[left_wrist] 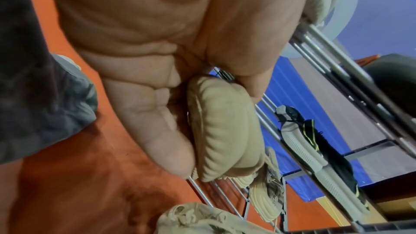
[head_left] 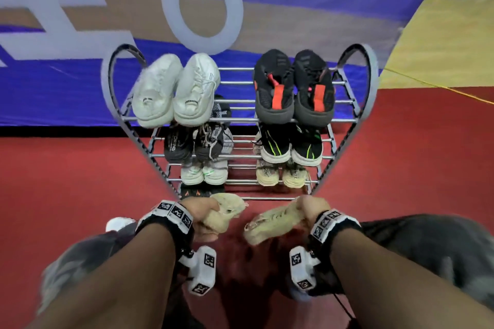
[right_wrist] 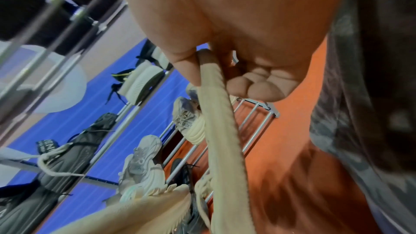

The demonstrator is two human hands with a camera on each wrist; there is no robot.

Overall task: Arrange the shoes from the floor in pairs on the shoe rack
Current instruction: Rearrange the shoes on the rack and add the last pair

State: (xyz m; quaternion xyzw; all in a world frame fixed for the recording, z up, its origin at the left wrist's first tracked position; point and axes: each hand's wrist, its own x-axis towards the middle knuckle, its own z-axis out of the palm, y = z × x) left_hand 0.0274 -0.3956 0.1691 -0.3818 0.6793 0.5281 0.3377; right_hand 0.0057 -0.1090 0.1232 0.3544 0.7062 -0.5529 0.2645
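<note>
My left hand (head_left: pixel 203 215) grips the heel of a beige shoe (head_left: pixel 226 212), seen close in the left wrist view as a ribbed beige shoe heel (left_wrist: pixel 227 131) between thumb and fingers. My right hand (head_left: pixel 311 209) pinches the collar of the other beige shoe (head_left: pixel 270 222), whose edge (right_wrist: pixel 219 131) runs down the right wrist view. Both shoes hang just in front of the bottom tier of the metal shoe rack (head_left: pixel 267 198). The rack holds a white pair (head_left: pixel 176 91), a black-and-red pair (head_left: pixel 294 88), a dark grey pair (head_left: pixel 192 141), a black-green pair (head_left: pixel 291 147) and lower pairs.
The rack stands on a red floor (head_left: pixel 66 181) before a blue banner (head_left: pixel 80 88). My knees in dark camouflage trousers (head_left: pixel 427 243) flank both arms. A white shoe toe (head_left: pixel 119 223) shows by my left knee. The bottom tier's right half (head_left: pixel 267 189) shows bare bars.
</note>
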